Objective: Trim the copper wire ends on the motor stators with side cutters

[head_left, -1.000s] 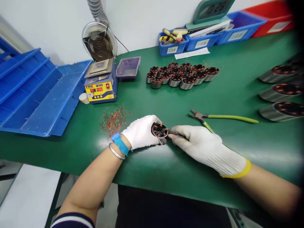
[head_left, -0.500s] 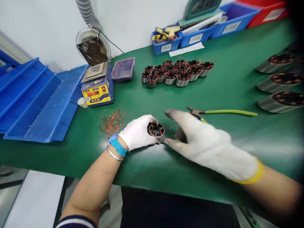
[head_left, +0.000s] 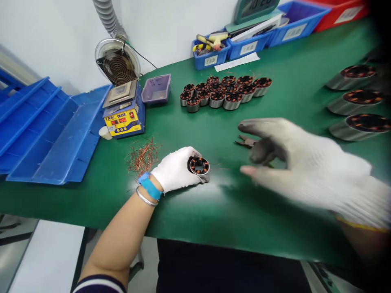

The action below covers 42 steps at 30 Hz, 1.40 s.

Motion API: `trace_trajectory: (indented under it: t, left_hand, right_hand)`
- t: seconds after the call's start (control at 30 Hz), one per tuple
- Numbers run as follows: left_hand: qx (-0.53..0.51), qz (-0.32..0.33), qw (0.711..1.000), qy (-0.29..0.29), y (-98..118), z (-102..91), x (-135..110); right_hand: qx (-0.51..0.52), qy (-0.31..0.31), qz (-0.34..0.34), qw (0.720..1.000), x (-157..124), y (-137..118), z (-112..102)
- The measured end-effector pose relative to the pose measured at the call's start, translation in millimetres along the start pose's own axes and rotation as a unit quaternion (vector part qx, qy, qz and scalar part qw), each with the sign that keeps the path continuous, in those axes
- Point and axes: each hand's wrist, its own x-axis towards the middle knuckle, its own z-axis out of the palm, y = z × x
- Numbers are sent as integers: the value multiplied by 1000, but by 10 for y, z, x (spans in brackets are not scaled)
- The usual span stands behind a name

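Left hand [head_left: 175, 170]: white glove, blue wrist strap and metal bangle; fingers wrapped around a small wound stator [head_left: 198, 166], held just above the green table [head_left: 214, 219], open face up, copper coils visible.

Right hand [head_left: 293, 158]: white knit glove with yellow cuff, blurred; fingers spread wide, holding nothing, raised above the table to the right of the stator and apart from it. Beneath its fingers, the jaws of a pair of cutters [head_left: 244, 142] show on the table; the handles are hidden.

Copper wire offcuts [head_left: 143, 156]: loose heap, just left of the left hand.

Stator group [head_left: 224, 91]: about a dozen small wound stators, standing close together farther back on the table.

Larger stators [head_left: 357, 99]: three, in a row at the right edge, blurred.

Yellow-and-blue heating unit [head_left: 124, 114]: red digit display, back left; round fan [head_left: 117, 62] on a hose behind it; small purple tray [head_left: 156, 89] beside it.

Blue plastic trays [head_left: 45, 126]: stacked at far left.

Blue bins [head_left: 232, 47]: along the wall, holding tools.
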Motion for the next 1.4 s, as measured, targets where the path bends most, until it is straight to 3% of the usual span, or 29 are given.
trace_trajectory:
  t: [0.1,0.27,0.33,0.43,0.5,0.63,0.77,0.83,0.9,0.93,1.0,1.07,1.13,1.23,1.4]
  left_hand:
    - [-1,7,1000,0,1,-2,4]
    - [8,-1,1000,2,-9,14,2]
    - [17,19,1000,19,-30,53,-4]
    - [10,115,988,103,-59,124,-21]
    - [-19,171,977,129,-56,150,-35]
    - [-55,166,981,79,-3,140,-53]
    - [-57,159,983,75,11,132,-49]
    - [-61,155,983,81,-3,134,-44]
    - [-64,139,985,80,-19,129,-39]
    - [-62,131,987,74,-24,123,-37]
    - [-44,115,991,55,-28,104,-32]
    - [-16,103,994,37,-23,85,-27]
    - [4,93,995,27,-15,70,-22]
    - [9,84,996,26,-2,60,-17]
    - [-8,86,996,32,5,85,-31]
  right_hand:
    - [56,-92,-13,994,-52,-131,209]
    - [15,-121,-68,990,16,-99,529]
    - [-2,-138,-57,989,56,-63,518]
    - [-17,-161,-48,986,92,-79,431]
    - [-3,-183,-50,982,104,-112,380]
    - [28,-207,-48,977,129,-97,304]
    - [38,-247,0,968,173,58,108]
    - [11,-218,64,974,177,107,-25]
    - [-25,-113,137,984,146,88,-105]
    - [-32,-59,139,988,115,55,-104]
    - [-31,-5,45,999,30,-31,-5]
    - [-57,-13,-88,994,-60,-103,196]
    - [-120,-20,-151,981,-125,-132,415]
    - [-181,-27,-150,972,-152,-108,614]
    - [-155,-28,-136,978,-85,-33,595]
